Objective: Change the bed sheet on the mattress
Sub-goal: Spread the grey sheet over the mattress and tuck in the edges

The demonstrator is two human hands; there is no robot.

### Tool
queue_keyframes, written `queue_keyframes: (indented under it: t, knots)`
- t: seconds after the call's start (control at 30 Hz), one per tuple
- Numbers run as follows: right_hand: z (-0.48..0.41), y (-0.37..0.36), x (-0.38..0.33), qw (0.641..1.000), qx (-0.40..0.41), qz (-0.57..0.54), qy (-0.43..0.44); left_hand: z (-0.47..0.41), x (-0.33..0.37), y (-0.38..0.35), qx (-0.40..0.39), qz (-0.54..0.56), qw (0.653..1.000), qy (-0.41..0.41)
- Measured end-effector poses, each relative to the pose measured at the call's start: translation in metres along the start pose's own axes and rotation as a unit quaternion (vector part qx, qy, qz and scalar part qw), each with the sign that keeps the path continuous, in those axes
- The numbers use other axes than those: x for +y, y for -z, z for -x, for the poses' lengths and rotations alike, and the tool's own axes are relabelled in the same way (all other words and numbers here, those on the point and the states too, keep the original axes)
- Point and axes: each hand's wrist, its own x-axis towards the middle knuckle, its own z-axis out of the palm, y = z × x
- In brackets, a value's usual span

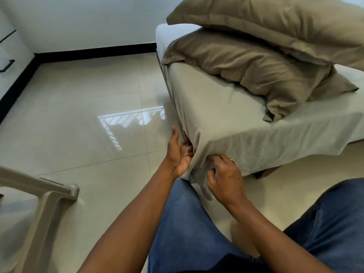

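The right hand (224,178), a ring (232,160) on one finger, sits at lower centre of the frame with its fingers curled, pinching a bunch of the sheet (216,107) where the cloth hangs off the bed's near corner. The left hand (180,152) is just beside it, to the left of the same fold, thumb pointing up along the bed's edge and palm turned toward the cloth. Its fingers bend into the fold and their tips are lost there, so I cannot tell whether they grip the sheet or only press it. The grey-green sheet lies over the near end of the mattress (163,36) in the right half of the frame, wrinkled, with its edge hanging loose along the right side. A strip of white mattress shows bare at the far end, top centre. Two brownish pillows are stacked at upper right, the lower pillow (246,64) resting on the sheet and the upper pillow (275,18) leaning across it. The person's knees, in blue jeans (187,233), fill the bottom of the frame close to the corner. Glossy pale floor (78,115) tiles spread to the left, and part of a beige chair (49,198) stands at lower left.
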Motion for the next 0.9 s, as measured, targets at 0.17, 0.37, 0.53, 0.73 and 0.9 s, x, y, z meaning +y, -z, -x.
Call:
queue_keyframes:
  t: [0.17,0.37,0.53,0.73,0.9]
  knots:
    - [0.002,-0.001,0.004,0.997,0.049,-0.051,-0.035,-0.002,-0.035,0.017,0.012,0.094,0.994,0.051]
    - [-0.017,-0.008,0.015,0.985,-0.017,-0.084,-0.150,0.014,-0.016,-0.009,0.001,-0.094,0.995,0.044]
    - [-0.021,0.003,0.020,0.979,-0.022,-0.124,-0.158,0.025,-0.024,-0.009,-0.027,-0.073,0.995,0.054]
    - [-0.026,0.002,0.021,0.971,-0.004,-0.146,-0.190,0.001,-0.070,-0.015,0.018,-0.034,0.994,0.100]
    - [-0.024,0.012,0.021,0.955,0.062,-0.175,-0.232,0.013,-0.063,0.026,0.113,-0.265,0.958,-0.002]
